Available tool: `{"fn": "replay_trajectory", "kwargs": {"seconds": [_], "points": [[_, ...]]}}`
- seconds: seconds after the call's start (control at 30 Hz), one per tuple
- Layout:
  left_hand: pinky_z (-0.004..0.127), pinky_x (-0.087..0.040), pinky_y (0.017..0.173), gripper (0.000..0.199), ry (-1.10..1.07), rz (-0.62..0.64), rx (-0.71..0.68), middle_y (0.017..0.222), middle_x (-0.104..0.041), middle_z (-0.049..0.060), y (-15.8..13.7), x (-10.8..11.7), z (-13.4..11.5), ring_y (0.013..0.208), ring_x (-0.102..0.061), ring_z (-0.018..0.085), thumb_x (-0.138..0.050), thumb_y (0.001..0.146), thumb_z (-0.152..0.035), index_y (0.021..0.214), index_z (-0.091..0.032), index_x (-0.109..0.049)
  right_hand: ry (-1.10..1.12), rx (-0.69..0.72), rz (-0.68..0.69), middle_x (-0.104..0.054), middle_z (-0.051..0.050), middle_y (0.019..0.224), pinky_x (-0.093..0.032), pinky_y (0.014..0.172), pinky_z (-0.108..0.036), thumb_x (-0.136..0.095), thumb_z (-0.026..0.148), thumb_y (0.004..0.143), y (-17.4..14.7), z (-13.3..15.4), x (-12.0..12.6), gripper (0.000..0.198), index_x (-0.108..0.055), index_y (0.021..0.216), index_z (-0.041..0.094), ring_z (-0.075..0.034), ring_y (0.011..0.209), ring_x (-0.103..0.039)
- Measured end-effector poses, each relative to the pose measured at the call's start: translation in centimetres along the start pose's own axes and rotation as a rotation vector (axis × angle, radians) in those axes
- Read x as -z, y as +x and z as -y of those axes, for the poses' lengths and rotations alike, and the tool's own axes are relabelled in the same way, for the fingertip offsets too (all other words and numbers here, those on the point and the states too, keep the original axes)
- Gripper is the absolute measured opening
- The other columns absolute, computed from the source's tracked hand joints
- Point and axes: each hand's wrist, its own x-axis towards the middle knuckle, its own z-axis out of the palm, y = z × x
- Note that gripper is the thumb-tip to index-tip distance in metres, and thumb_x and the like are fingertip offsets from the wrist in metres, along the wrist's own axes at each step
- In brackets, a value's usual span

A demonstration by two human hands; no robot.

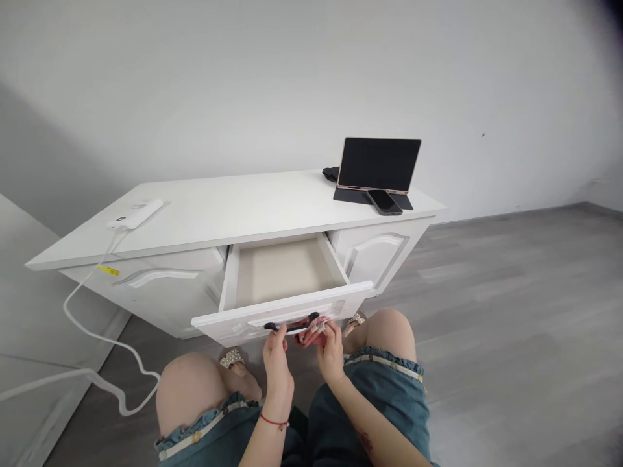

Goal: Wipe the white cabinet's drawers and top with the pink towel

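A drawer (282, 271) is pulled out of the white cabinet, and its inside shows a bare beige bottom. On its front is a dark curved handle (306, 322). My left hand (276, 357) is closed at the left part of this handle, thumb on top; the fingertips behind it are hidden. A red and white patterned cloth (311, 333) hangs crumpled at the handle's right end, and part of it shows behind the handle. My right hand (331, 353) pinches the cloth at its right side.
On the white cabinet top (233, 204) stand a dark tablet-like screen (379, 163) and a phone (384, 202), with a black folded item (331, 174) behind. A white power strip (139, 214) lies left, its cable (73, 318) hanging down. My knees flank the drawer.
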Motion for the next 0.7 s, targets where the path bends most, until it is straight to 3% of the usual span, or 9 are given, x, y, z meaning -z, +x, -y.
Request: {"fn": "replay_trajectory", "kwargs": {"seconds": [0.2, 0.3, 0.4, 0.53, 0.7], "points": [[0.027, -0.033, 0.061, 0.033, -0.045, -0.006, 0.011, 0.057, -0.046, -0.007, 0.1, 0.0, 0.4, 0.057, -0.041, 0.01, -0.075, 0.064, -0.041, 0.056, -0.019, -0.052, -0.015, -0.2, -0.189, -0.047, -0.011, 0.113, -0.046, 0.09, -0.047, -0.047, 0.011, 0.077, 2.3, -1.9, 3.2, 0.047, -0.044, 0.123, 0.019, -0.026, 0.108, -0.05], [0.027, -0.039, 0.067, 0.027, -0.158, 0.014, 0.046, 0.066, -0.057, -0.005, -0.2, -0.2, 0.2, 0.063, -0.05, 0.011, -0.078, 0.061, -0.039, 0.066, -0.019, -0.061, -0.04, -0.195, -0.289, -0.045, -0.01, 0.114, -0.046, 0.089, -0.045, -0.05, 0.015, 0.081, 4.5, -1.6, 4.8, 0.046, -0.043, 0.125, 0.022, -0.025, 0.108, -0.049], [0.027, -0.043, 0.073, 0.03, -0.292, 0.046, 0.099, 0.074, -0.063, -0.003, -0.5, -0.4, 0.0, 0.069, -0.055, 0.011, -0.083, 0.056, -0.036, 0.074, -0.019, -0.067, -0.05, -0.11, -0.304, -0.044, -0.01, 0.117, -0.046, 0.088, -0.044, -0.046, 0.014, 0.085, 6.6, -0.2, 5.5, 0.04, -0.048, 0.124, 0.024, -0.024, 0.107, -0.05], [0.027, -0.044, 0.074, 0.026, -0.347, 0.059, 0.133, 0.072, -0.064, -0.002, -0.6, -0.4, -0.1, 0.07, -0.057, 0.011, -0.084, 0.054, -0.033, 0.069, -0.019, -0.067, 0.009, 0.07, -0.193, -0.048, -0.009, 0.114, -0.04, 0.095, -0.052, -0.041, 0.017, 0.09, 8.2, 3.0, 4.9, 0.033, -0.064, 0.11, 0.029, -0.029, 0.112, -0.046], [0.038, -0.046, 0.075, 0.015, -0.294, 0.112, 0.039, 0.081, -0.067, 0.004, -0.6, -0.5, 0.0, 0.077, -0.06, 0.02, -0.076, 0.064, -0.03, 0.072, -0.02, -0.067, 0.021, 0.39, 0.161, -0.059, -0.003, 0.106, -0.041, 0.084, -0.04, -0.054, 0.021, 0.09, 9.5, 9.5, 2.9, 0.031, -0.067, 0.112, 0.039, -0.022, 0.092, -0.047]]}}
